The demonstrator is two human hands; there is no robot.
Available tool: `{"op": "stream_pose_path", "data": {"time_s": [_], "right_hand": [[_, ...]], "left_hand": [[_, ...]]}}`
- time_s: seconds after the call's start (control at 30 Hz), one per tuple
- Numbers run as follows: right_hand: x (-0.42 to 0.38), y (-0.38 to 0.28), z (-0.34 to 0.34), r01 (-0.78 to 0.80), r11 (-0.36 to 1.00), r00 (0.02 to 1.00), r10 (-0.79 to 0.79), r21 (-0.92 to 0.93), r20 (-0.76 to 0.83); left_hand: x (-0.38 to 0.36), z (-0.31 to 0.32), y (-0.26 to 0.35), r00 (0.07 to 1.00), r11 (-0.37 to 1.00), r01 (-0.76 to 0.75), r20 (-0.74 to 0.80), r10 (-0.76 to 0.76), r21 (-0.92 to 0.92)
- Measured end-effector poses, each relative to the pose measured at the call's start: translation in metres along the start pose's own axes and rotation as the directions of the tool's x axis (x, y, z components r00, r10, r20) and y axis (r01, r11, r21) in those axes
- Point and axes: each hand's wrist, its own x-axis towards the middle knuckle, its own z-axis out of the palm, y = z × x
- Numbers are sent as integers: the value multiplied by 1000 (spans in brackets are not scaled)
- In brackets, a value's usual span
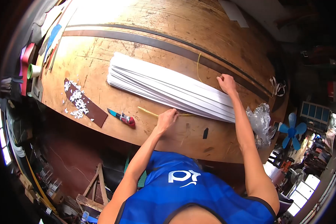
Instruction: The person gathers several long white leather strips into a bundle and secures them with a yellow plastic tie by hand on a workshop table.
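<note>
A stack of long white strips lies slantwise across the wooden table. At its near side my left hand is closed on a thin yellow cord, which shows on both sides of the fingers. Another stretch of yellow cord sticks out beyond the stack's far edge. My right hand has its fingers curled together at that far edge, near the right end of the strips. Whatever those fingers may hold is too small to make out.
A utility knife with a red-wrapped handle lies left of my left hand. White scraps cover a brown piece. Clear plastic is bunched by my right forearm. Long dark strips cross the table. A blue fan stands right.
</note>
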Motion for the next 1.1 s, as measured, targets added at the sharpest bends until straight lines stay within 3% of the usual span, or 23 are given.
{"op": "stream_pose_path", "data": {"time_s": [0.07, 0.23, 0.37, 0.47, 0.53, 0.6, 0.67, 0.83, 0.9, 1.1], "right_hand": [[12, -42, 13, 24, 982, 998, -36, 185, 59], [33, -93, 52, 42, 988, 998, -36, 148, -45], [42, -99, 59, -28, 976, 1000, 29, 216, -6], [48, -97, 60, -6, 985, 999, -3, 172, 50], [48, -96, 61, 149, 954, 988, -156, 262, 6], [48, -98, 61, 138, 964, 988, -149, 229, 34], [44, -103, 56, 9, 926, 987, -68, 378, 143], [39, -119, 52, -48, 887, 974, -61, 460, 219], [38, -130, 53, -130, 761, 952, -84, 635, 295], [33, -156, 41, -16, 675, 960, -197, 738, 201]], "left_hand": [[3, -3, -3, 999, 1000, -15, 41, 15, 0], [8, -20, -4, 996, 1000, -8, 88, 8, 2], [10, -29, -9, 991, 1000, 6, 132, -6, 8], [11, -30, -17, 987, 1000, -27, 159, 26, 2], [12, -32, -24, 985, 1000, -24, 170, 21, 14], [12, -39, -31, 984, 1000, 2, 176, 1, -20], [13, -52, -35, 988, 999, 52, 148, -54, 16], [9, -84, -54, 986, 992, 98, 129, -107, 76], [5, -93, -59, 986, 993, 103, 130, -108, 50], [-7, -111, -50, 973, 984, 171, 147, -178, 57]]}}
